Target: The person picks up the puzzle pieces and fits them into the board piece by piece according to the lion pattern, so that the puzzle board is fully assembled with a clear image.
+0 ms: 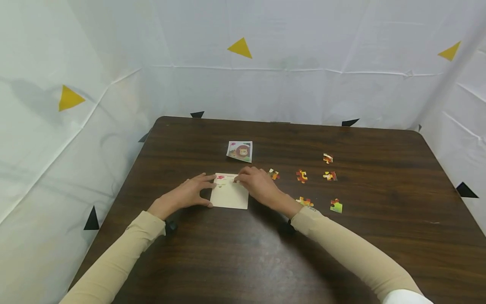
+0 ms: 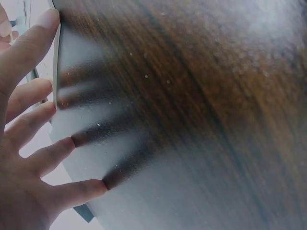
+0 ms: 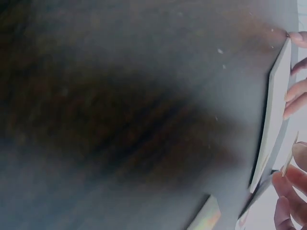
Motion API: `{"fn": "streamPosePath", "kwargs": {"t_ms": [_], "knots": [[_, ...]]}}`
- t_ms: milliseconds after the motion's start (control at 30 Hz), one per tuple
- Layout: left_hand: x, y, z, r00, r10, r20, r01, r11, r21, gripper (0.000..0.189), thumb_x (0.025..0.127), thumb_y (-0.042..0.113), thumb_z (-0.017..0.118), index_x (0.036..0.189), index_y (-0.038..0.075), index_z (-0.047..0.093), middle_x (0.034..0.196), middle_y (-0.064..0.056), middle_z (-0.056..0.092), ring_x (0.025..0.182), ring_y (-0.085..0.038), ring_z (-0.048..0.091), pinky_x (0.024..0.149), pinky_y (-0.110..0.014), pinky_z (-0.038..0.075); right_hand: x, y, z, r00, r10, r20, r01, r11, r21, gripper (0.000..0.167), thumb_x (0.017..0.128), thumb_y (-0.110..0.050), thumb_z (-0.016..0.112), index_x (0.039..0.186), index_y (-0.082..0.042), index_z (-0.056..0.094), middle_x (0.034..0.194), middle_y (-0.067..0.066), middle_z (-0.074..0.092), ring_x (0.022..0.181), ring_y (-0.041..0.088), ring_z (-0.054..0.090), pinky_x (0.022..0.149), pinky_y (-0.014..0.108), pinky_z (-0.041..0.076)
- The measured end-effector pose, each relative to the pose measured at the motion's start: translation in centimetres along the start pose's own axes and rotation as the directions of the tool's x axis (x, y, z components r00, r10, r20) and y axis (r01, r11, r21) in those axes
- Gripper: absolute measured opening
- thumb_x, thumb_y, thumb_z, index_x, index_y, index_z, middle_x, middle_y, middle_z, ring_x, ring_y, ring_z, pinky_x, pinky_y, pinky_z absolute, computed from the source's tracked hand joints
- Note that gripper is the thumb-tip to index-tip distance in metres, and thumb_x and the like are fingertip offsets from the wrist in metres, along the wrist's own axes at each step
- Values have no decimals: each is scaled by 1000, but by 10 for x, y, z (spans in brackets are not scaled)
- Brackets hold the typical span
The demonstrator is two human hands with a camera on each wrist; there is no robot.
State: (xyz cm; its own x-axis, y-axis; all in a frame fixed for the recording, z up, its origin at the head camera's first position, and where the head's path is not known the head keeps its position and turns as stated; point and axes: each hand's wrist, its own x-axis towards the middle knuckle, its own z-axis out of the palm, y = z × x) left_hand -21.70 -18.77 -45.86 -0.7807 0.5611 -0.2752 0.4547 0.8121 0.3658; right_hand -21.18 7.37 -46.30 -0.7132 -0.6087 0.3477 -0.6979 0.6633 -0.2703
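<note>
A cream square puzzle board [image 1: 229,196] lies flat on the table, with a puzzle piece bearing a pink flower [image 1: 221,177] in its top left corner. My left hand [image 1: 190,191] is spread at the board's left side. Its thumb and fingertips touch that edge, and the fingers look fairly straight in the left wrist view. Over the board's top right part, my right hand [image 1: 262,187] pinches a thin puzzle piece [image 3: 289,160] between thumb and fingers. The right wrist view shows this piece edge-on above the board; its picture is hidden.
Several loose puzzle pieces lie right of the board, among them an orange one [image 1: 301,176] and a green-cornered one [image 1: 336,206]. One piece [image 1: 305,202] is close to my right wrist. A lion picture card [image 1: 243,149] lies behind the board. White sheeting [image 1: 288,93] surrounds the dark table.
</note>
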Motion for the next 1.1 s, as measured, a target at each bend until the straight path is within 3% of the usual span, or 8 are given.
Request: {"fn": "streamPosePath", "kwargs": {"t_ms": [700,1100], "knots": [[1,1,-1,1000,-2,-1,2,1000,0,70,77,41,80,136,11,56,156,-6,31,144,-36,20,102,-71,23,13,-11,15,995,30,92,-22,995,-93,16,93,-13,65,106,-16,74,108,4,66,96,21,59,73,35,48],[0,1,0,1000,3,-4,-3,1000,4,71,77,42,79,136,11,56,156,-7,31,144,-36,19,102,-71,23,16,-11,20,993,-14,115,22,998,-63,17,93,-10,64,107,-11,73,108,8,64,98,24,57,74,36,46]]}}
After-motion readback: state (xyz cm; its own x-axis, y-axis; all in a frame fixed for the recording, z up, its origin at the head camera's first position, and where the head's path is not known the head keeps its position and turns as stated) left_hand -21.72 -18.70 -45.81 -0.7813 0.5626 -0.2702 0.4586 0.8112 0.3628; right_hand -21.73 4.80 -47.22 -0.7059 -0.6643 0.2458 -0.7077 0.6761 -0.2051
